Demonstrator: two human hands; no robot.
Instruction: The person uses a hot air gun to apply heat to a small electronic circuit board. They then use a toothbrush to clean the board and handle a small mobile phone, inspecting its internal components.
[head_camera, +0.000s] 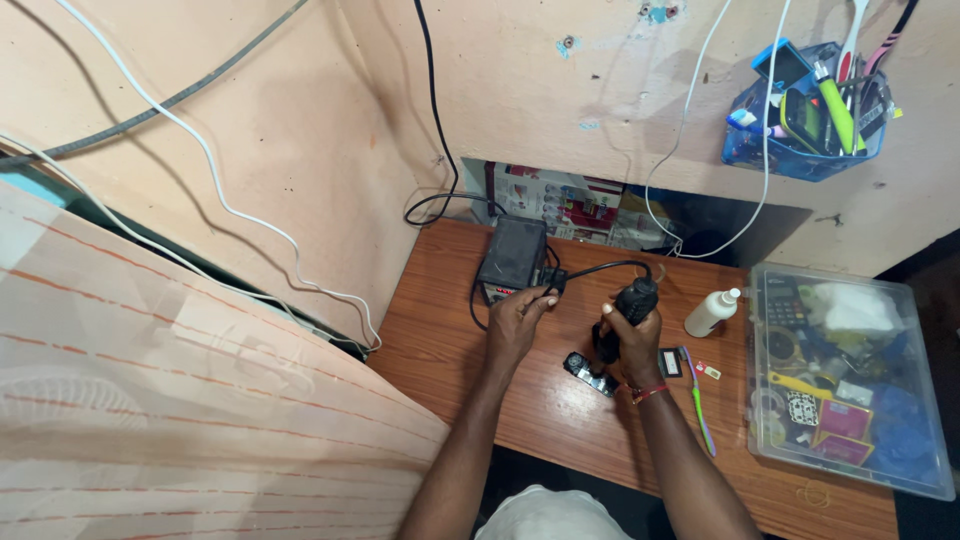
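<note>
Handpiece (634, 300), black and thick, upright just right of frame centre, wrapped in right hand (632, 340); hose arcing from its top leftward to station (512, 258). Station: black box above centre, on desk (440, 340), just left of the handpiece. Left hand (515, 325) at the station's lower front edge, fingertips (548, 296) touching the panel beside the hose socket; whether pinching a knob or only pressing, cannot tell.

Small dark board (588, 373) flat on desk, directly below the handpiece, between the 2 wrists. Right of it: small black chip (670, 362), then green brush (697, 398) slanting toward lower right. White bottle (713, 312) tilted, near the right hand, apart from it. Clear box (845, 375) of parts at right edge. Blue basket (800, 115) of tools on wall, upper right. Cables (215, 165) trailing across wall at upper left. Nothing between handpiece tip and board but the right hand's own fingers.

Right hand closed tight round the handpiece, fingers fully curled. Left hand half curled, resting on the station.
</note>
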